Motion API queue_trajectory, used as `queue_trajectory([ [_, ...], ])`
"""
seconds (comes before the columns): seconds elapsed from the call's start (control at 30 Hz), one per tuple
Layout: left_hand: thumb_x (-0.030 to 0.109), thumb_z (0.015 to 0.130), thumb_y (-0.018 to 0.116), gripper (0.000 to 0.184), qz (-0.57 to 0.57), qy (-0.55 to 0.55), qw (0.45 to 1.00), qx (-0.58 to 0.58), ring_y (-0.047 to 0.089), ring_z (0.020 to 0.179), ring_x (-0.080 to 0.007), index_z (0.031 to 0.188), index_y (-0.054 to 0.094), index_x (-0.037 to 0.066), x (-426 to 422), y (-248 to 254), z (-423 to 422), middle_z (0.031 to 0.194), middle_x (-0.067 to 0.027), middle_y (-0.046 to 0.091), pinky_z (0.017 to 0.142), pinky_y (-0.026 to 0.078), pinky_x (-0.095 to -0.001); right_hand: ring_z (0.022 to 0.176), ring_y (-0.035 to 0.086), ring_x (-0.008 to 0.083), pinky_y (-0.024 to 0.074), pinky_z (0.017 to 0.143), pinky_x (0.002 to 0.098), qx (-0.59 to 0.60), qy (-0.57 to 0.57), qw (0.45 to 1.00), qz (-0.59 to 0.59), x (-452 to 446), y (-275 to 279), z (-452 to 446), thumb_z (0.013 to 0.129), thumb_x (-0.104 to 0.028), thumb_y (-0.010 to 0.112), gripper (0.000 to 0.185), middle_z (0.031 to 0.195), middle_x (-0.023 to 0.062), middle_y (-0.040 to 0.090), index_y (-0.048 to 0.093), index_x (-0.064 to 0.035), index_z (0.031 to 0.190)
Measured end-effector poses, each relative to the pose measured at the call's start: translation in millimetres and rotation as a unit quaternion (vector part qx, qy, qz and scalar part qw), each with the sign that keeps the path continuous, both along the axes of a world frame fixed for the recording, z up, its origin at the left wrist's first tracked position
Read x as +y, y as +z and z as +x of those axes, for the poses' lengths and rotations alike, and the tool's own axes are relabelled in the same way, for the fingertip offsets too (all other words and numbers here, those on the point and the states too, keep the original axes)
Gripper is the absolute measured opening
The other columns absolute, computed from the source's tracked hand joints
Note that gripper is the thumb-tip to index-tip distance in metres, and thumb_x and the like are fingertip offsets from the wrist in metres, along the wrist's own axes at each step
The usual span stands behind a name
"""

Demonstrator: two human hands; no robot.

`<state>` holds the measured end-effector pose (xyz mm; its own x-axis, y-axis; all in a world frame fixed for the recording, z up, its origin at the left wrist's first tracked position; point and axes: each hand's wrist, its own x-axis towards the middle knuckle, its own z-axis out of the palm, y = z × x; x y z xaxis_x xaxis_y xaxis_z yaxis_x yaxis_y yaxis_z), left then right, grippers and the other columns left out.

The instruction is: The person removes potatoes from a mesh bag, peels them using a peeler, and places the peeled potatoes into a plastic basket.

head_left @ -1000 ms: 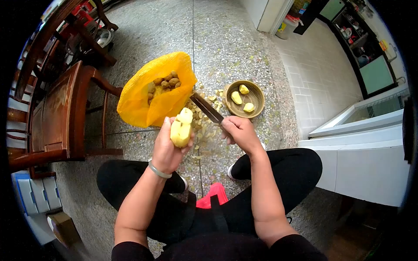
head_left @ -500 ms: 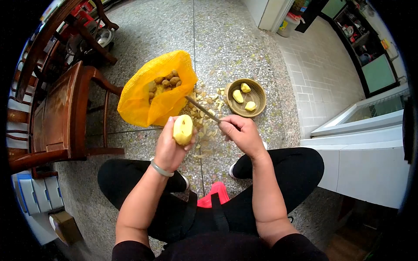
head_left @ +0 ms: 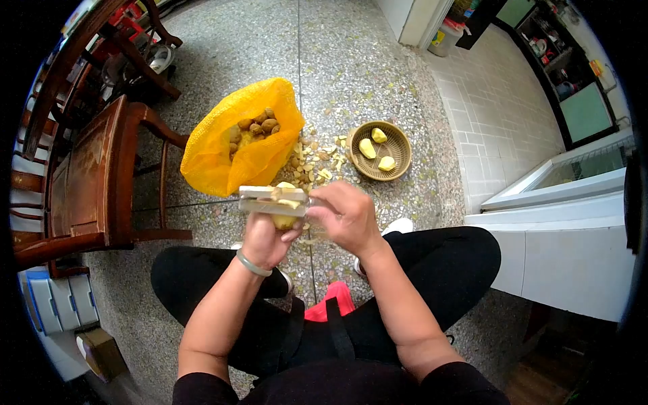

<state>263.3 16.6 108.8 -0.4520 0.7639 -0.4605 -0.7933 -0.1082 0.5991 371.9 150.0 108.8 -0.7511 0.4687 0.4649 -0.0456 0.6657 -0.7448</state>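
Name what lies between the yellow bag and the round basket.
In the head view, scattered peelings lie on the floor between the bag and the basket.

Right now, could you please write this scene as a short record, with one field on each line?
Left hand: the left hand holds a peeled potato
Right hand: the right hand grips a flat bladed tool, blurred
Tool position: across the potato in this view; exact contact unclear
Basket: round basket with three pale yellow pieces
Bag: open yellow mesh bag with brown potatoes
Floor: scattered peelings between bag and basket
Furniture: wooden chair beyond the bag, at the picture's left
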Motion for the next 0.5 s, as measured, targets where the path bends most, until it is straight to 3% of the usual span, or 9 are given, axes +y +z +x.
queue_trajectory([
  [0.1, 0.043, 0.099, 0.028, 0.043, -0.013, -0.025, 0.999, 0.019, 0.043, 0.051, -0.011, 0.105, 0.052, 0.008, 1.1, 8.8, -0.3, 0.074, -0.0052, 0.054, 0.037, 0.028, -0.0208, 0.067, 0.064, 0.0255, 0.0486, 0.059, 0.0315, -0.03, -0.035, 0.998, -0.042, 10.1, -14.5, 1.6, 0.072, -0.013, 0.072, 0.02, 0.079, 0.0121, 0.065, 0.067, -0.0027, 0.089],
  [0.17, 0.042, 0.099, 0.027, 0.043, -0.022, -0.028, 0.999, 0.028, 0.041, 0.049, -0.011, 0.103, 0.052, 0.007, 1.8, 9.3, -1.5, 0.072, -0.0054, 0.053, 0.036, 0.027, -0.021, 0.068, 0.063, 0.0285, 0.0494, 0.06, 0.0361, -0.079, -0.028, 0.992, -0.095, 16.7, -20.8, 1.7, 0.073, -0.022, 0.072, 0.019, 0.076, 0.0098, 0.064, 0.067, -0.008, 0.085],
  [0.23, 0.039, 0.099, 0.026, 0.043, -0.044, -0.029, 0.998, 0.042, 0.039, 0.046, -0.0111, 0.1, 0.053, 0.007, 0.3, 8.7, -1.9, 0.068, -0.0059, 0.051, 0.035, 0.027, -0.0213, 0.069, 0.064, 0.0274, 0.0495, 0.06, 0.0346, -0.051, -0.032, 0.993, -0.099, 24.5, -35.4, 2.3, 0.074, -0.025, 0.071, 0.021, 0.076, 0.0102, 0.065, 0.069, -0.0085, 0.085],
  [0.3, 0.039, 0.1, 0.026, 0.043, -0.003, -0.047, 0.998, 0.053, 0.041, 0.046, -0.012, 0.098, 0.054, 0.007, -3.2, 13.2, -4.1, 0.072, -0.0068, 0.053, 0.035, 0.028, -0.0215, 0.068, 0.064, 0.0274, 0.0494, 0.06, 0.0338, -0.134, -0.09, 0.978, -0.131, 39.5, -48.3, 8.2, 0.075, -0.027, 0.07, 0.02, 0.074, 0.0103, 0.066, 0.07, -0.0094, 0.085],
  [0.4, 0.044, 0.1, 0.027, 0.044, 0.029, -0.024, 0.998, 0.06, 0.054, 0.059, -0.0148, 0.1, 0.052, 0.007, -2.1, 21.4, -6.4, 0.078, -0.0074, 0.057, 0.043, 0.036, -0.0225, 0.064, 0.064, 0.0252, 0.0491, 0.059, 0.0335, -0.167, -0.099, 0.97, -0.148, 43.7, -51.6, 10.1, 0.079, -0.028, 0.067, 0.02, 0.07, 0.0096, 0.066, 0.07, -0.0095, 0.086],
  [0.47, 0.046, 0.1, 0.026, 0.047, 0.017, 0.001, 0.999, 0.04, 0.055, 0.064, -0.0152, 0.102, 0.051, 0.007, 0.9, 22.7, -5.4, 0.082, -0.0085, 0.058, 0.046, 0.038, -0.0227, 0.063, 0.063, 0.0238, 0.0488, 0.058, 0.0329, -0.181, -0.089, 0.965, -0.167, 40.9, -44.2, 10.6, 0.08, -0.028, 0.066, 0.021, 0.069, 0.0095, 0.065, 0.07, -0.0083, 0.086],
  [0.5, 0.049, 0.1, 0.024, 0.05, 0.003, 0.017, 1.0, 0.025, 0.057, 0.068, -0.0156, 0.103, 0.051, 0.007, 0.7, 23.5, -6.5, 0.085, -0.0097, 0.059, 0.05, 0.04, -0.023, 0.063, 0.063, 0.0221, 0.0484, 0.059, 0.032, -0.188, -0.08, 0.946, -0.252, 38.6, -39.1, 9.9, 0.082, -0.026, 0.065, 0.02, 0.069, 0.0097, 0.065, 0.069, -0.0063, 0.085],
])
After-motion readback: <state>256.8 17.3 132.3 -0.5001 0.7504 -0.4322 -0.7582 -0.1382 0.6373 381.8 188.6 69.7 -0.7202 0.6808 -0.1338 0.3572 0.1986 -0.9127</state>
